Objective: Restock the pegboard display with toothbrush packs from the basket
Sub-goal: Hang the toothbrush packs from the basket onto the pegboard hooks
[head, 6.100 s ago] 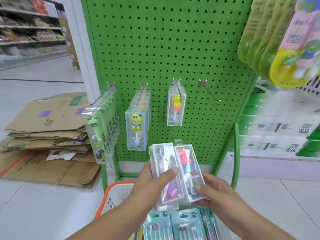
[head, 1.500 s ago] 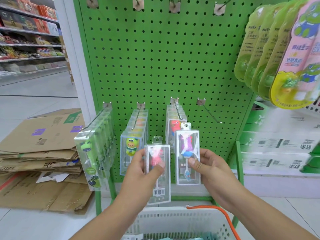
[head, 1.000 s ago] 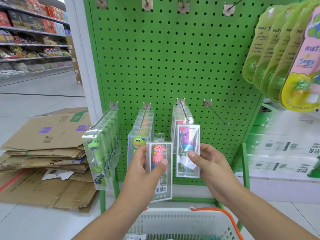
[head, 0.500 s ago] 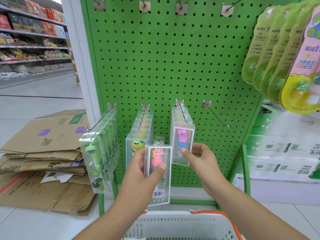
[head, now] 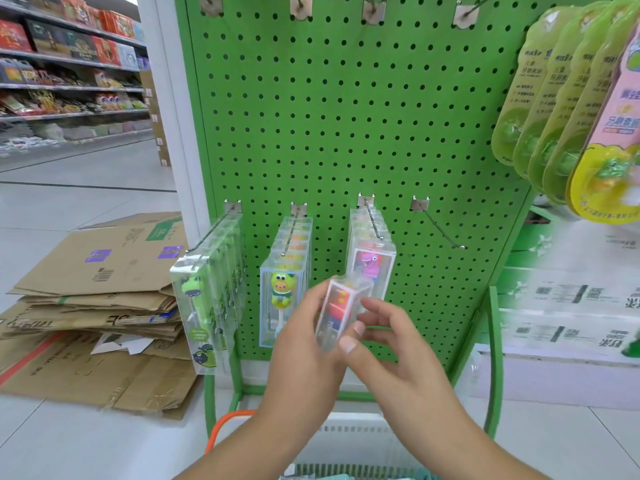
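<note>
A clear toothbrush pack with a red figure (head: 337,311) is gripped in my left hand (head: 304,344), turned edge-on in front of the green pegboard (head: 363,126). My right hand (head: 391,344) is just right of it, fingers spread, thumb touching the pack's lower edge. Three low hooks carry packs: green-figure packs (head: 207,289) on the left, yellow-green-figure packs (head: 284,282) in the middle, a pink-figure pack (head: 372,263) at the front of the third hook. The fourth hook (head: 438,225) is bare. The white basket (head: 349,441) with an orange handle sits below my arms.
Flattened cardboard (head: 90,299) is piled on the floor at the left. Green and pink hanging packs (head: 571,112) stick out at the upper right. Stacked boxes (head: 568,306) stand at the right. A row of bare hooks (head: 301,6) runs along the pegboard's top.
My right hand has let go of the pink-figure pack, which now hangs on the third hook, and come back to the red-figure pack. My left hand has turned that pack sideways.
</note>
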